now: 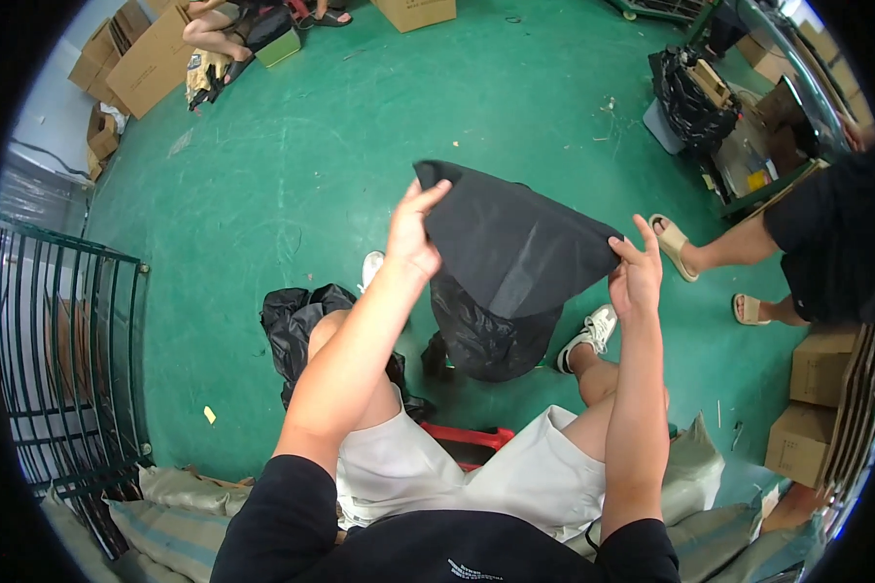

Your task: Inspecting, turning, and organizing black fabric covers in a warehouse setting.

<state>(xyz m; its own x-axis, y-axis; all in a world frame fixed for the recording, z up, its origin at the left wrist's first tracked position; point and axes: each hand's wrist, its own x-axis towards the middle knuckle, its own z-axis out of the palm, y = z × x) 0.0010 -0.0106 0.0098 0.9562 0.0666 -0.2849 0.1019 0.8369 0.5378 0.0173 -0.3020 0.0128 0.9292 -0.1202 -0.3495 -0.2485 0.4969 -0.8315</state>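
Observation:
A flat black piece of fabric (pixel 501 228) with a greyish streak is stretched out in front of me. My left hand (pixel 418 225) pinches its upper left corner between thumb and fingers. At its right corner, my right hand (pixel 638 267) grips the edge with the thumb, and some fingers stick up. Below the fabric, between my feet, stands a black plastic bag (pixel 496 342), partly hidden by the cloth. Another crumpled black plastic bag (pixel 297 325) lies beside my left leg.
Under my legs is a red-edged object (pixel 469 437). A green metal rack (pixel 78 360) stands at left, stuffed woven sacks (pixel 165 532) around me, cardboard boxes (pixel 815 437) at right. A person in sandals (pixel 724 257) stands close on the right; another person (pixel 222 39) sits far left.

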